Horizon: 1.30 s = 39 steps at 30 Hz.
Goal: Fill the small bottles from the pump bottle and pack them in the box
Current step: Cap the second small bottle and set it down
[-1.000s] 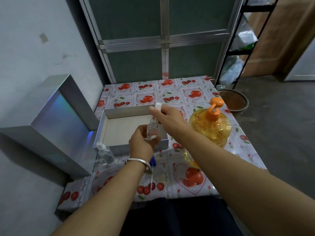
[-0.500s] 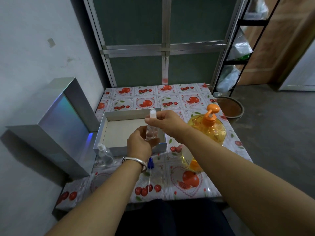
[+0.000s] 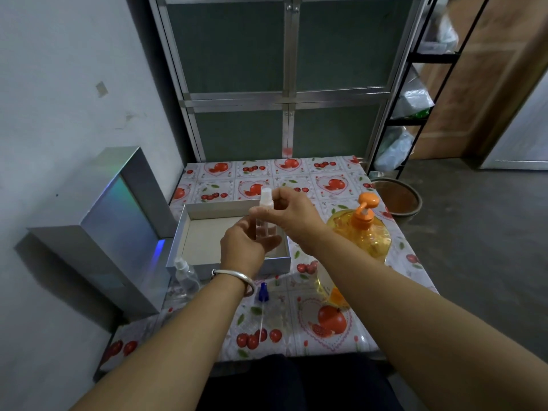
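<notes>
Above the open box (image 3: 189, 232), both hands hold one small clear bottle (image 3: 261, 229) upright. The left hand (image 3: 244, 250) grips the body of this bottle from below, its fingers curled round it, and a silver bangle (image 3: 237, 277) sits on its wrist. The right hand (image 3: 292, 215) pinches the neck of the bottle just under the white spray cap (image 3: 265, 195), with thumb and fingers closed on it. So both grips are clamped on the same bottle. I cannot tell if there is liquid inside it.

The box is silver-grey with a pale inside, and it lies on the worktop (image 3: 332, 176), which has a cover with red fruits and hearts. The lid (image 3: 118, 221) of the box leans against the wall on the left, just beside the box, and its surface shines in rainbow colours.

Near the front left corner of the box stands a second clear bottle (image 3: 185, 277) with a white cap. In front of the box, close to the left wrist, a blue spray head (image 3: 262, 292) lies on the worktop with its thin tube (image 3: 261, 324) pointing toward the person. A clear shape beside it may be another bottle, but it is hard to see.

To the right of the box stands the pump bottle (image 3: 364, 235), yellow and see-through, with an orange pump (image 3: 366, 204). The right forearm passes in front of its lower part.

Behind the worktop is a cabinet (image 3: 284, 69) with metal frames. On the floor to the right stands a brown basin (image 3: 397, 200), near a black shelf (image 3: 415, 93) with bags.
</notes>
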Motion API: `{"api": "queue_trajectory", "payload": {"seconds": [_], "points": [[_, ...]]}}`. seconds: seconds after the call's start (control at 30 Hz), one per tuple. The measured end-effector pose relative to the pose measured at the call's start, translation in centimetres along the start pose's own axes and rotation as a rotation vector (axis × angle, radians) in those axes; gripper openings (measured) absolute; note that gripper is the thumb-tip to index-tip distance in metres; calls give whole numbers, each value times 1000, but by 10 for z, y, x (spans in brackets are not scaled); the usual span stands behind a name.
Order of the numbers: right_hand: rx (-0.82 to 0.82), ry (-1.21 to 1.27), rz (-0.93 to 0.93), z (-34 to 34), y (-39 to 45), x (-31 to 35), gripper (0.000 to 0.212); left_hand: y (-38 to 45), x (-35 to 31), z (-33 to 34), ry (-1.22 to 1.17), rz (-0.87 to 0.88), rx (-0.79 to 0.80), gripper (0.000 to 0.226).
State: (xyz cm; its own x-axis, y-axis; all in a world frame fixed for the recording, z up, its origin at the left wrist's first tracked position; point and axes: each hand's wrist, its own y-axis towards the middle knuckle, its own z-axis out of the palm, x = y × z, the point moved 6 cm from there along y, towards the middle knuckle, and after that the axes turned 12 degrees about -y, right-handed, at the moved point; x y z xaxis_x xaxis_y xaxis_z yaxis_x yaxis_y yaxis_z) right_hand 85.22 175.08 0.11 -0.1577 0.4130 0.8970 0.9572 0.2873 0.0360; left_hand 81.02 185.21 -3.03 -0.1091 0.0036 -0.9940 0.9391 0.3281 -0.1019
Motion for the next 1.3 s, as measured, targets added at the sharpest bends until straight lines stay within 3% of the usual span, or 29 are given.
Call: {"api": "queue_trajectory", "payload": {"seconds": [0.1,0.17,0.27,0.37,0.47,0.53,0.67,0.8,0.9,0.97,1.03,1.13,1.23,1.3], "points": [[51,120,-28,-2,-1,-2,18,3,-7,-1,62,56,8,30],[-11,70,-10,-3,0,-2,9,4,-10,1,65,70,15,29],[-40,36,30,1,2,-4,17,4,-10,3,31,53,-7,28],[11,198,-5,2,3,-5,3,7,-8,1,6,49,-14,31],[-91,150,44,1,4,-13,14,8,-7,1,1,42,-14,31],[-72,143,63,6,5,-14,25,8,-5,3,-60,22,-28,24],[-49,206,21,6,4,-12,11,9,-3,2,-56,18,-42,26],[-128,107,81,10,8,-17,30,9,0,0,-138,-5,-80,14],[-22,235,18,12,7,-14,15,10,-2,-2,-30,44,-56,21],[-55,227,39,9,6,-15,9,10,0,-3,-16,40,-57,28],[-125,155,67,9,6,-17,21,9,1,1,-34,36,-55,23],[-29,201,40,14,6,-16,22,9,3,0,-112,-16,-84,7],[-30,229,31,11,4,-15,8,9,3,-5,19,55,-52,25],[-97,142,55,12,5,-16,19,8,5,-4,-8,53,-36,28]]}}
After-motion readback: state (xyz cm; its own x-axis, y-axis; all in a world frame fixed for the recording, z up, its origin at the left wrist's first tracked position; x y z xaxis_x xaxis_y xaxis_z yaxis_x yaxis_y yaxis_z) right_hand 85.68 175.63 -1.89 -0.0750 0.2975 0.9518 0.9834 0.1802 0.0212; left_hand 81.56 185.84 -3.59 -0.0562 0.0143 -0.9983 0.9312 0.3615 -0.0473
